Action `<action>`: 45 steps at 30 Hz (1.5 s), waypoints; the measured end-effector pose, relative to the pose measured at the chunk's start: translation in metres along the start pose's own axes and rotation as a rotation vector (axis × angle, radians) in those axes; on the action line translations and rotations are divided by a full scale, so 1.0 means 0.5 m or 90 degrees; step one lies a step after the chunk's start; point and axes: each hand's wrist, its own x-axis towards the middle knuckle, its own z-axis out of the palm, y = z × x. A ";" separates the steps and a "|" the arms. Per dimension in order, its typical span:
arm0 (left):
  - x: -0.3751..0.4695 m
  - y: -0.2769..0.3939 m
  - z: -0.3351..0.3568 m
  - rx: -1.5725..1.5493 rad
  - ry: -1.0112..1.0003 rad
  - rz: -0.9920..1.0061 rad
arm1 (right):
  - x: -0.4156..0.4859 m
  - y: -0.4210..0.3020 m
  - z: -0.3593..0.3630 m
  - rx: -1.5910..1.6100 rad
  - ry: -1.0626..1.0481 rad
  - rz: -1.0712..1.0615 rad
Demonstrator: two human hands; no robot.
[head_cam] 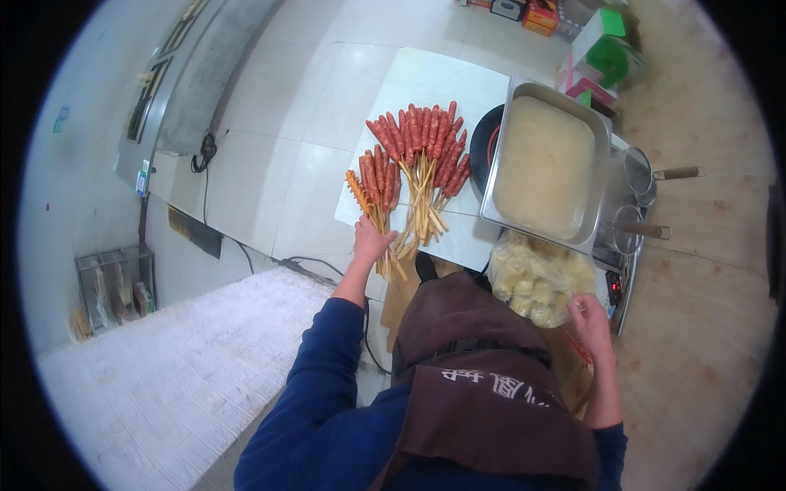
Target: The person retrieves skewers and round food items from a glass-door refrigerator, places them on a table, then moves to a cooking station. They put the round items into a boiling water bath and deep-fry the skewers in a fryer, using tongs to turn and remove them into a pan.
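Skewered red sausages (pixel 424 129) lie fanned out on a white board, their wooden sticks pointing towards me. Left of them is a smaller group of sausage skewers (pixel 377 178) with an orange-brown spiral-cut skewer (pixel 358 191) at its edge. My left hand (pixel 371 240) is on the sticks of this smaller group, fingers partly curled; how firmly it grips is unclear. My right hand (pixel 591 322) pinches the edge of a clear plastic bag (pixel 534 282) holding pale yellow pieces. Beyond the bag stands a steel pan (pixel 599 184) of cloudy beige liquid.
The white board (pixel 473 77) bears the skewers, with a round black item (pixel 487 138) partly under the pan. Two wire strainers (pixel 638 170) with wooden handles are right of the pan. Cartons (pixel 605 52) stand at the back right, and a dark cable (pixel 209 153) lies at left.
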 end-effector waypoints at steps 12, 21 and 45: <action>-0.004 -0.035 -0.036 -0.043 0.045 -0.012 | -0.004 0.024 -0.021 0.069 0.034 -0.001; -0.369 0.399 -0.043 -0.216 -0.482 0.372 | -0.032 0.082 0.000 0.194 0.087 0.037; -0.389 0.599 0.212 -0.062 -0.373 0.572 | 0.034 0.107 0.082 0.108 0.157 -0.165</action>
